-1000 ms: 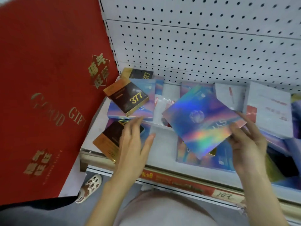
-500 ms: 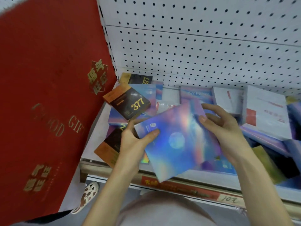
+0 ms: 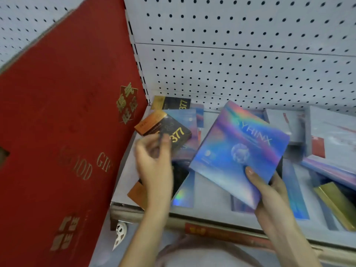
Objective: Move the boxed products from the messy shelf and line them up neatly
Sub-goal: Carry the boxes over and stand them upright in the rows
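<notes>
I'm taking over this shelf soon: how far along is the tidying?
Done: no neat row shows yet. In hand: the right hand grips one holographic box over the shelf; the blurred left hand is by the 377 box, contact unclear. Left: the 377 box, the gold box and others lie jumbled.

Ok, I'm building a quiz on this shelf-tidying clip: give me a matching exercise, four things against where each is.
Things: 1 SYHINX box; 2 front 377 box; 3 red gift box; 4 gold box.
Places: A at the shelf right front; B beside the shelf, at its left end; C in the right hand; D by the left hand.
Pairs: 1-C; 2-D; 3-B; 4-A
</notes>
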Demonstrator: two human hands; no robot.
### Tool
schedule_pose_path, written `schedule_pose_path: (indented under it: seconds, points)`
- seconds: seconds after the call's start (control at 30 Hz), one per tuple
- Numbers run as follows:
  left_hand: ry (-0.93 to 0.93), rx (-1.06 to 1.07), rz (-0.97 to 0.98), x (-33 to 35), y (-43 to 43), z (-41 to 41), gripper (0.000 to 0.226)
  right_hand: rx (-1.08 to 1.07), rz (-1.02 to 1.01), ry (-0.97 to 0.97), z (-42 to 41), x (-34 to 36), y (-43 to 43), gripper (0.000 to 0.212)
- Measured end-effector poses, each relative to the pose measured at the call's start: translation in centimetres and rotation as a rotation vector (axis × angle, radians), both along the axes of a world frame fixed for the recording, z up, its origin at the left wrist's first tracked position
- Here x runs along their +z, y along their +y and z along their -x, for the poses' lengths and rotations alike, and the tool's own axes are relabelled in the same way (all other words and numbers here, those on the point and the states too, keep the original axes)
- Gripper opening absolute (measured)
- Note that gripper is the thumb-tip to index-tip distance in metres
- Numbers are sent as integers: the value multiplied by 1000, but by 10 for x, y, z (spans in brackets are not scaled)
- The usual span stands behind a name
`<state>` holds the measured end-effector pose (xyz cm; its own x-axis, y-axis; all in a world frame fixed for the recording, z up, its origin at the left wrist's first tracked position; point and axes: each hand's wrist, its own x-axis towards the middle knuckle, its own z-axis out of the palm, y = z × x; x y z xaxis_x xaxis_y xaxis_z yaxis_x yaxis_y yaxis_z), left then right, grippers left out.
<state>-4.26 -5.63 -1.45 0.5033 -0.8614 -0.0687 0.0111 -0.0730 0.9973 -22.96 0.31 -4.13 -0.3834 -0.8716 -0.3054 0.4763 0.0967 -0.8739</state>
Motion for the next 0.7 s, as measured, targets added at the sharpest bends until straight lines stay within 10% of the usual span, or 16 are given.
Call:
schedule_pose_path:
  seconds: [0.13, 0.23, 0.37, 0.53, 0.7]
  points:
    - [-403, -21, -294, -34, -46, -38, 85, -6, -17, 85, 5, -2, -2, 44]
    - [-259, -196, -367, -56, -70, -44, 95, -43, -41, 147, 3, -5, -1, 50]
    - [-71, -253, -339, -73, -72, -52, 70, -112, -121, 217, -3, -5, 9, 81]
    - [-446, -128, -7, -34, -48, -34, 56, -206, -98, 70, 0, 0, 27, 28]
    - [-184, -322, 166, 0, -23, 9, 22, -275, -72, -30, 26, 6, 60, 28]
